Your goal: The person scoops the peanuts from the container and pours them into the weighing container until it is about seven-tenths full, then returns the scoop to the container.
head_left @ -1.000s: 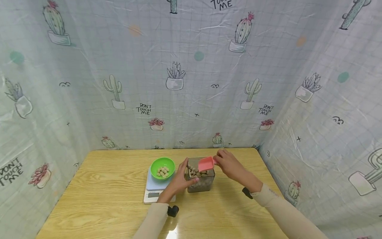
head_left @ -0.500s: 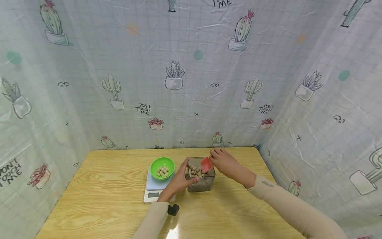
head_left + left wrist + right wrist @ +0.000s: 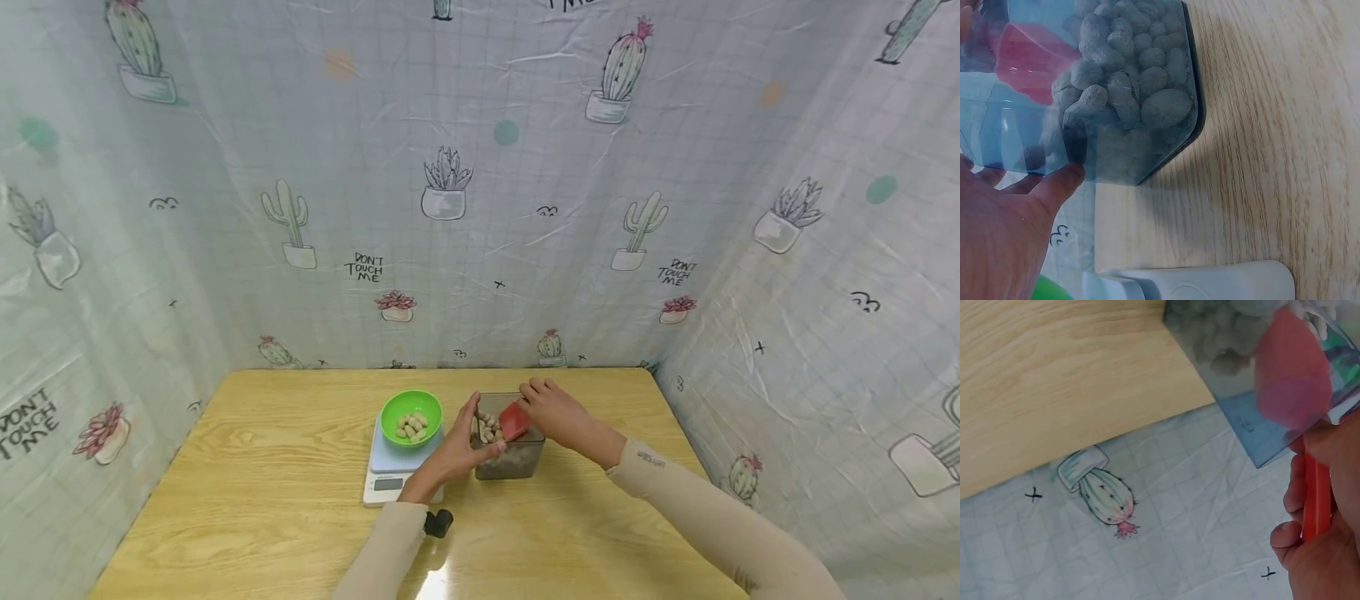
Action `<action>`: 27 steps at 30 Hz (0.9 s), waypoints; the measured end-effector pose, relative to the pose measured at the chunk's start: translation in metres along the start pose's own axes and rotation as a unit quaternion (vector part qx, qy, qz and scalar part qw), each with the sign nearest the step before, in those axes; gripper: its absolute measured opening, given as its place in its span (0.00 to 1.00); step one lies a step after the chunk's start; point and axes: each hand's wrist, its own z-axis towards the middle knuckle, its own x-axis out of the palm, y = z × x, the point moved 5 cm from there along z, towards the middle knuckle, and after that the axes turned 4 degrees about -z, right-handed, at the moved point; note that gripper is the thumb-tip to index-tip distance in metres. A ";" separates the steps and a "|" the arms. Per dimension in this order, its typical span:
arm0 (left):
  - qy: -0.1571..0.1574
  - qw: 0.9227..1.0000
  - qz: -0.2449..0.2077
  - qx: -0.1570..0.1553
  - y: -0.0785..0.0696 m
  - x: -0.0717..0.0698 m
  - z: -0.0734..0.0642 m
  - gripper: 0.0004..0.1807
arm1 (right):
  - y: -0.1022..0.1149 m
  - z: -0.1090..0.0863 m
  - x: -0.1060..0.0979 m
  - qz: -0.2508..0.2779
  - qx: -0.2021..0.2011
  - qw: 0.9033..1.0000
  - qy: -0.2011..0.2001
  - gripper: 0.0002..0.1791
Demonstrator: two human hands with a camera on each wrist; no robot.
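Note:
My left hand [image 3: 452, 454] grips the left side of a clear grey plastic box [image 3: 510, 468], thumb along its front wall and fingers at the left rim. Unshelled peanuts [image 3: 1122, 59] fill the lower part of the box. In my right hand [image 3: 558, 414] is a red scoop [image 3: 513, 422], its handle [image 3: 1317, 503] wrapped by the fingers in the right wrist view. The scoop's bowl dips inside the box, mouth tilted down to the left against the peanuts. Through the wall in the left wrist view, the scoop [image 3: 1032, 59] shows beside the peanuts.
Left of the box, a green bowl [image 3: 412, 398] with several peanuts [image 3: 412, 427] stands on a white kitchen scale [image 3: 384, 457] with a small display. The wooden table [image 3: 285, 467] backs onto a cactus-print curtain [image 3: 495, 250].
My right hand has moved left and tipped the scoop from level above the box down into it, among the peanuts. The left hand keeps its hold on the box.

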 end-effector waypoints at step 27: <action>0.001 1.000 0.005 -0.008 -0.001 0.003 -0.002 0.58 | -0.002 0.003 0.004 0.069 0.000 0.997 -0.024 0.06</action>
